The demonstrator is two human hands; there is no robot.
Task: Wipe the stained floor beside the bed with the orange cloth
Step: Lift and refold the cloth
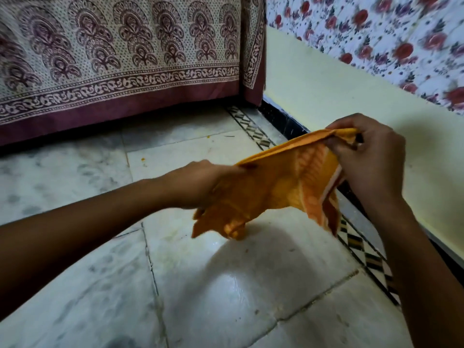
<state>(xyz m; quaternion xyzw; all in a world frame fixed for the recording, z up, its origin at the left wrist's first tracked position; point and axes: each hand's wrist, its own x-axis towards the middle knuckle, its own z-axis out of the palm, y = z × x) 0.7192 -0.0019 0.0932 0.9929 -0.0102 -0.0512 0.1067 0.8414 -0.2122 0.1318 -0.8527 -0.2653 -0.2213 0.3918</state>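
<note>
A block-printed bedspread [120,54], cream with maroon paisley fans and a maroon border, hangs down the side of the bed across the upper left, its hem just above the floor. Below it lies a pale marble floor [226,285] with grey veining, dark tile joints and small yellowish stains [143,159] near the bed. The person's left hand [200,184] reaches in from the lower left, fingers curled round one end of the orange cloth [283,187], gripping it in a bunch. The cloth is held up in the air above the floor, stretched between both hands, its lower corners hanging loose without touching the tiles. To the right, the right hand [369,156] pinches the cloth's upper edge, fingers curled round the fabric. Behind it, a black-and-white patterned tile border [361,249] runs along a dark skirting at the foot of a pale yellow wall [326,96]. A white fabric printed with red flowers [391,38] hangs at the upper right.
</note>
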